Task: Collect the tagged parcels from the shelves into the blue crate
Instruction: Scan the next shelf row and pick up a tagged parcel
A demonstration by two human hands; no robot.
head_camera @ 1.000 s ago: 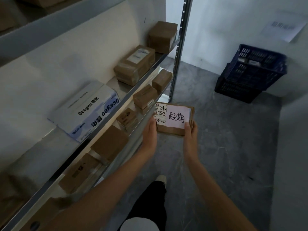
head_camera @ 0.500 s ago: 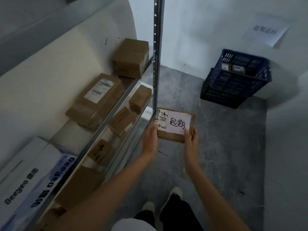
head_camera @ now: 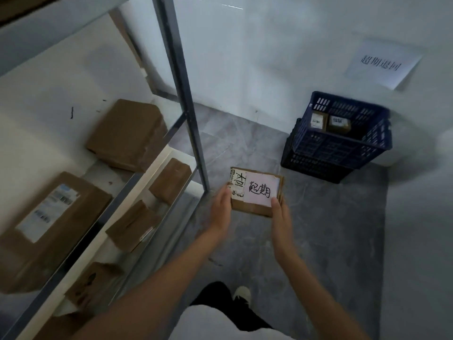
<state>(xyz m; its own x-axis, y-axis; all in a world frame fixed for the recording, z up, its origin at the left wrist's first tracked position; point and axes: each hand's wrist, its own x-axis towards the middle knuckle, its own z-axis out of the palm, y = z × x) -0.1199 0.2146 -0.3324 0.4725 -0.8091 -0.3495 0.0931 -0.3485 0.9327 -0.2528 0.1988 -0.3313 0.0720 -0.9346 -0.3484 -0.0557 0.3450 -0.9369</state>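
Observation:
I carry a flat brown parcel (head_camera: 256,191) with a pink handwritten tag in front of me, above the grey floor. My left hand (head_camera: 220,207) holds its left edge and my right hand (head_camera: 280,214) holds its right edge, thumbs on top. The blue crate (head_camera: 343,141) stands ahead to the right against the white wall, stacked on a second dark crate. Two tagged parcels (head_camera: 329,121) lie inside it. The crate is still well beyond the parcel.
Metal shelves (head_camera: 127,182) run along my left, with several brown boxes on two levels. A shelf upright (head_camera: 186,99) stands just left of the parcel. A paper sign (head_camera: 382,63) hangs on the wall above the crate. My feet show at the bottom.
I have walked forward along the shelves with the parcel held in both hands. The crate has come nearer and the boxes on the left have slid back past me.

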